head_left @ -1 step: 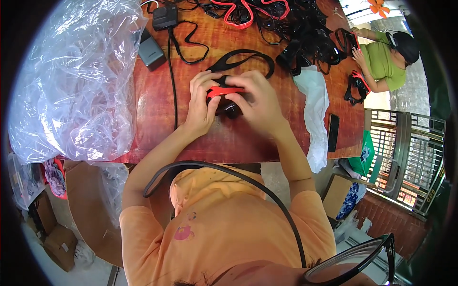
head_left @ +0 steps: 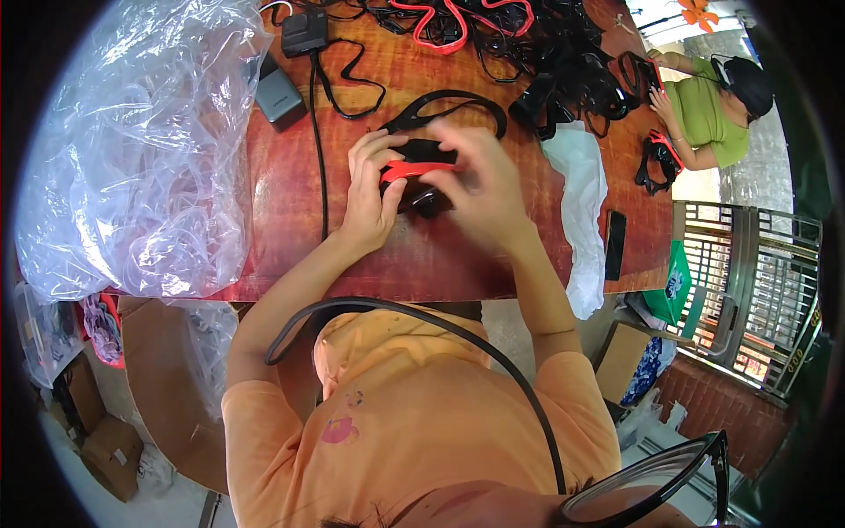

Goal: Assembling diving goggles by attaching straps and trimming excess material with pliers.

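Note:
My left hand (head_left: 370,189) is closed on the left side of a black piece with a red rim (head_left: 422,167), its thumb on the near edge and its fingers over the far side. The piece looks like goggles or a mask, but its exact kind is partly hidden. A black strap (head_left: 471,95) loops out beyond it on the table. Under the red rim, a dark glossy part (head_left: 429,204) shows. My right hand (head_left: 484,180) is at the piece's right end, blurred, with its fingers raised and apart and the thumb close to the red rim.
A large clear plastic bag (head_left: 150,158) covers the table's left. A grey box (head_left: 280,99) and a black adapter (head_left: 304,33) with cable stand beside it. Black pieces (head_left: 572,88) pile up at the back right. A white cloth (head_left: 581,211), phone (head_left: 615,245) and co-worker (head_left: 717,114) are right.
The fingers of my right hand have lifted off the red-rimmed piece and spread, showing more of its black upper part. My left hand keeps its hold.

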The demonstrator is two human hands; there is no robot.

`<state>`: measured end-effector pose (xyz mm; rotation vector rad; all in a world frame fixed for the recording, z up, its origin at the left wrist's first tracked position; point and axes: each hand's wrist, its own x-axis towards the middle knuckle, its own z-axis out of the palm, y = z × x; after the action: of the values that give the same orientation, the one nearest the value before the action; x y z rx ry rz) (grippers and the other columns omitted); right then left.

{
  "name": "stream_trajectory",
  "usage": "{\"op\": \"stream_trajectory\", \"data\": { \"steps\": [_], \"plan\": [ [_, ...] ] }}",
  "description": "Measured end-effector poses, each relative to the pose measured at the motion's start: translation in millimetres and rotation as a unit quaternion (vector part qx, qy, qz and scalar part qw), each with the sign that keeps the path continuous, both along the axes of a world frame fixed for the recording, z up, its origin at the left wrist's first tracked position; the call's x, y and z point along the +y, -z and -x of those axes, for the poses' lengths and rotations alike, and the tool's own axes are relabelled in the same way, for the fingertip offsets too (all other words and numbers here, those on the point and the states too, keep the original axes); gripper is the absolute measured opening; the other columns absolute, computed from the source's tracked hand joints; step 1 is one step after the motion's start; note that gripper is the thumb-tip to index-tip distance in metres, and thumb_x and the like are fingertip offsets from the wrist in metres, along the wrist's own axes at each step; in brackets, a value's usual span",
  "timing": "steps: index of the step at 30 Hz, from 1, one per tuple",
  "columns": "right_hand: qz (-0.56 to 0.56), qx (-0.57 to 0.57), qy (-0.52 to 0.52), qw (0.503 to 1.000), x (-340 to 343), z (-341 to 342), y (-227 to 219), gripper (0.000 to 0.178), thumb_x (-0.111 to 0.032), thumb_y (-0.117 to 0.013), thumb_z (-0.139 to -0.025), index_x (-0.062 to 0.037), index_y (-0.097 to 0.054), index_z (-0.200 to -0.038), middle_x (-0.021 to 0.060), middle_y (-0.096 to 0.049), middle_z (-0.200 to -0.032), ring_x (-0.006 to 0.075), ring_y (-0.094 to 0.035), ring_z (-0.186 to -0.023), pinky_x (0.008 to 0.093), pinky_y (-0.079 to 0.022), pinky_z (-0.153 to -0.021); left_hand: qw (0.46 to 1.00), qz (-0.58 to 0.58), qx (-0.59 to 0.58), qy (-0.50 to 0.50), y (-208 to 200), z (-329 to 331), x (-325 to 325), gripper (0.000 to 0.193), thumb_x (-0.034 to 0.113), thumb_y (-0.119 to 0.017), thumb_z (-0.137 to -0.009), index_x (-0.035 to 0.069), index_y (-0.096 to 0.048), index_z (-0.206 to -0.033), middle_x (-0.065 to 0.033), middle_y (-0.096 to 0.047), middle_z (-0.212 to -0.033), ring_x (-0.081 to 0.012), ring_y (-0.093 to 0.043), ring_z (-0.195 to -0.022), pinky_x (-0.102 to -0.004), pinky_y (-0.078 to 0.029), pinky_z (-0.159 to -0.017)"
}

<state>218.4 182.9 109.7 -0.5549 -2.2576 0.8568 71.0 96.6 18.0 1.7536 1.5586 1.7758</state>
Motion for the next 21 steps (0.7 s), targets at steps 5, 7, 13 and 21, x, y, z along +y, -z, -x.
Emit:
{"op": "stream_trajectory", "data": {
  "steps": [5,7,13,21],
  "plan": [
    [0.148,0.368,0.079,0.915,-4,-7,-18,0.051,-0.044,-0.043,-0.094,-0.0005,-0.047,-0.121,0.0223,-0.059,-0.109,0.0211,-0.058,-0.085,0.0324,-0.05,-0.076,1.0,-0.008,0.013,-0.013,-2,-3,0,0.023,0.006,-0.057,-0.089,0.002,-0.047,-0.109,-0.0189,-0.052,-0.125,-0.0418,-0.04,-0.123,-0.0504,-0.031,-0.104],
    [0.149,0.493,0.051,0.856,-9,10,-15,0.068,-0.06,-0.031,-0.091,-0.001,-0.044,-0.122,0.025,-0.057,-0.113,0.0257,-0.057,-0.087,0.0385,-0.049,-0.079,1.0,-0.005,0.018,-0.011,-2,-4,1,0.023,0.006,-0.058,-0.088,0.002,-0.048,-0.109,-0.0188,-0.052,-0.124,-0.0415,-0.04,-0.123,-0.0503,-0.031,-0.104],
    [0.137,0.456,0.054,0.878,-30,39,-5,0.09,-0.071,-0.044,-0.08,0.0068,-0.037,-0.126,0.0259,-0.052,-0.12,0.0266,-0.056,-0.091,0.0349,-0.047,-0.08,1.0,-0.007,0.011,-0.021,-3,-3,0,0.024,0.006,-0.059,-0.088,0.002,-0.048,-0.108,-0.0182,-0.052,-0.124,-0.0416,-0.04,-0.123,-0.0504,-0.031,-0.104],
    [0.122,0.396,-0.061,0.908,-28,50,16,0.106,-0.079,-0.056,-0.072,-0.0052,-0.027,-0.142,0.0217,-0.043,-0.131,0.0293,-0.049,-0.109,0.0424,-0.042,-0.092,1.0,0.004,0.006,-0.025,0,-3,0,0.024,0.012,-0.06,-0.09,0.002,-0.048,-0.108,-0.0173,-0.051,-0.124,-0.0404,-0.039,-0.123,-0.0497,-0.031,-0.103]
  ]
}}
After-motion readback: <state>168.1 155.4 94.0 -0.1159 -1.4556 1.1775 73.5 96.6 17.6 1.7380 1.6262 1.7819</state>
